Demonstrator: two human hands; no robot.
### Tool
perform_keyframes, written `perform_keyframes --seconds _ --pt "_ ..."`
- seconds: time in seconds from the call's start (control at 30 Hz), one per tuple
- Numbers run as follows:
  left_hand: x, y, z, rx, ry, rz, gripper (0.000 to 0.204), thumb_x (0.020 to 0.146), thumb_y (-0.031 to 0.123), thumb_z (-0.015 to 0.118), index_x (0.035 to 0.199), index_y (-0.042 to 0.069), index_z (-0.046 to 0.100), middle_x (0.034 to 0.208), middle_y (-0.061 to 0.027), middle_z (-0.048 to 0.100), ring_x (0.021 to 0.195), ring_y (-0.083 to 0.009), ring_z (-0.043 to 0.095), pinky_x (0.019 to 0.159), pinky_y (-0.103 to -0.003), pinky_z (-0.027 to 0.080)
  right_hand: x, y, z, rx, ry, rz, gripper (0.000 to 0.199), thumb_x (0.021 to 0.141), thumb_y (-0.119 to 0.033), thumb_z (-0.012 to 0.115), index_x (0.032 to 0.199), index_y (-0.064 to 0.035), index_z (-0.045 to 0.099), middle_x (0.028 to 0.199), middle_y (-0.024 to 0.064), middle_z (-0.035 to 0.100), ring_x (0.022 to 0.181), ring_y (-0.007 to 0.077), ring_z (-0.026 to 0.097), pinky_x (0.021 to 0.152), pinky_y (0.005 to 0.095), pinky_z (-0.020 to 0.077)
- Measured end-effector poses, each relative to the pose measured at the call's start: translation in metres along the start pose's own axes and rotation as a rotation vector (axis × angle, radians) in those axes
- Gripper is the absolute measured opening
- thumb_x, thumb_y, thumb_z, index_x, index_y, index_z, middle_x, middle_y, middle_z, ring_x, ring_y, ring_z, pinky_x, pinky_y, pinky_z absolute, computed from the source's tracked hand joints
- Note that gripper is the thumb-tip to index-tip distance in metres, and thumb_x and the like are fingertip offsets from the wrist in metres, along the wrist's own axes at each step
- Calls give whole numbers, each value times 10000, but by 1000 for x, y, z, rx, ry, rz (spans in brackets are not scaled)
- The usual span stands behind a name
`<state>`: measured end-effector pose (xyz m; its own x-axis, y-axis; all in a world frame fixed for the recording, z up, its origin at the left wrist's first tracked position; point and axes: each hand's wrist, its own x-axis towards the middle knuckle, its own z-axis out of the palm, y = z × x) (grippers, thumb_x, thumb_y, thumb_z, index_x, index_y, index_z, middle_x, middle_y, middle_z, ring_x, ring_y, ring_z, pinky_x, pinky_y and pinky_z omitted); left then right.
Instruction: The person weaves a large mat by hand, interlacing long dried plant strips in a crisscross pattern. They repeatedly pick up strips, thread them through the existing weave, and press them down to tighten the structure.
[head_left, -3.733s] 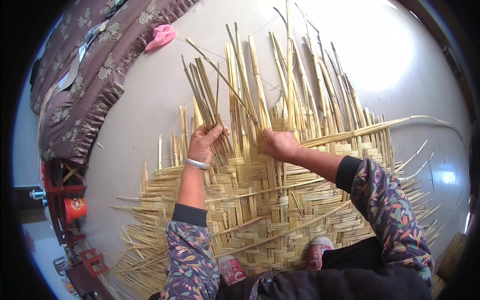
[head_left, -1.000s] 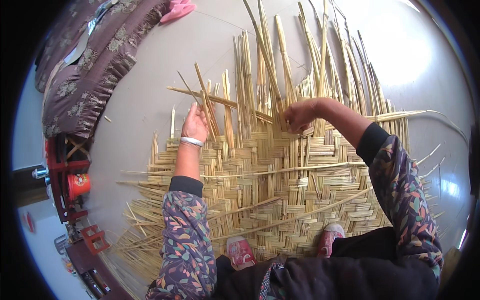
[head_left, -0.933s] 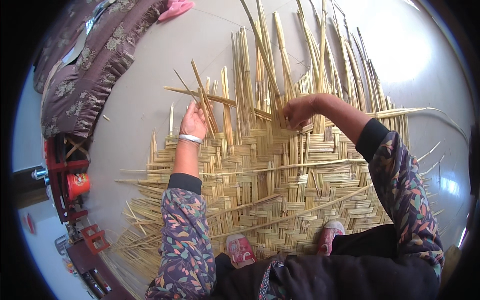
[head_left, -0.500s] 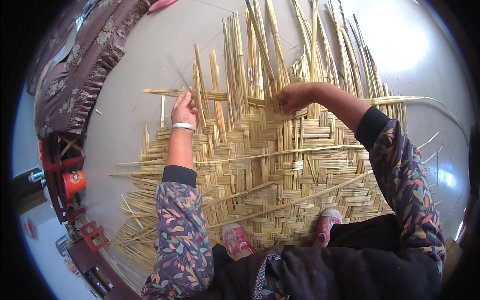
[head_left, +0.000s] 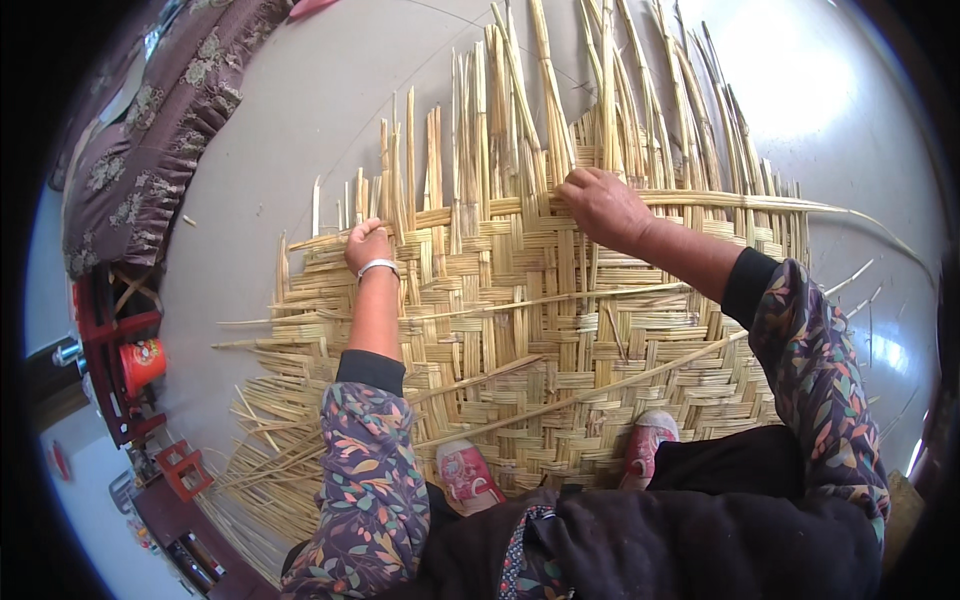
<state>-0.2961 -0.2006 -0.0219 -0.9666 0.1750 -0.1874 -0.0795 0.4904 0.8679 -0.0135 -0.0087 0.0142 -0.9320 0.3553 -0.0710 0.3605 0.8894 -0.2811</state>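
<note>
A partly woven mat of pale yellow split reeds (head_left: 600, 385) lies on the floor, with upright reed ends (head_left: 484, 130) sticking out along its far side. Across that side runs a long crosswise reed strip (head_left: 740, 200), its thin tail curving off to the right. My left hand (head_left: 368, 245), with a pale bracelet at the wrist, is closed on the strip's left part by the upright ends. My right hand (head_left: 605, 208) is closed at the mat's far edge, over the same strip and at the foot of some uprights; its fingertips are mostly hidden.
Loose reeds (head_left: 600, 398) lie across the mat, and splayed ends (head_left: 275, 490) fan out at its lower left. My red shoes (head_left: 468, 472) rest on the near part. Left stand a cloth-covered seat (head_left: 150, 150), a red bucket (head_left: 143, 365) and a small red stool (head_left: 183, 470).
My left hand has come down toward me, bringing the strip's left end from above the weave down against it. Uprights there stand straighter. My right hand has shifted slightly right.
</note>
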Motion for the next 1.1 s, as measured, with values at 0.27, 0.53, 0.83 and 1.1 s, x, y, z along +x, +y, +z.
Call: perform_keyframes --seconds 0.27,0.53,0.83,1.1 --pt "-61 17 7 707 71 287 549 843 358 570 1343 209 399 1443 -180 218 1300 -344 289 1040 -480 287 -21 2 4 -136 66 -120 299 753 -43 541 1051 -70 527 996 68 507 983 211 481 850 354 410" --pt "-48 -12 -1 1129 -326 875 568 870 576 425 1369 313 363 1481 -113 174 1367 -301 176 1061 -550 144 -8 -6 -8 -93 -3 -89 220 798 -72 520 1002 -113 591 983 49 549 978 202 490 843 340 404" --pt "-51 0 -4 1165 -468 808 560 861 578 442 1352 315 390 1473 -133 188 1357 -329 181 1043 -556 156 -20 -15 -11 -122 -99 -66 313 808 -61 489 1115 -49 549 1039 100 521 988 228 493 880 342 429" --pt "-58 16 -5 1304 -559 730 628 844 546 486 1397 306 312 1493 -132 162 1364 -328 184 1029 -543 229 -65 -13 4 -191 -12 -128 420 848 -116 486 1266 -67 483 1374 141 380 1294 286 314 1075 372 263"
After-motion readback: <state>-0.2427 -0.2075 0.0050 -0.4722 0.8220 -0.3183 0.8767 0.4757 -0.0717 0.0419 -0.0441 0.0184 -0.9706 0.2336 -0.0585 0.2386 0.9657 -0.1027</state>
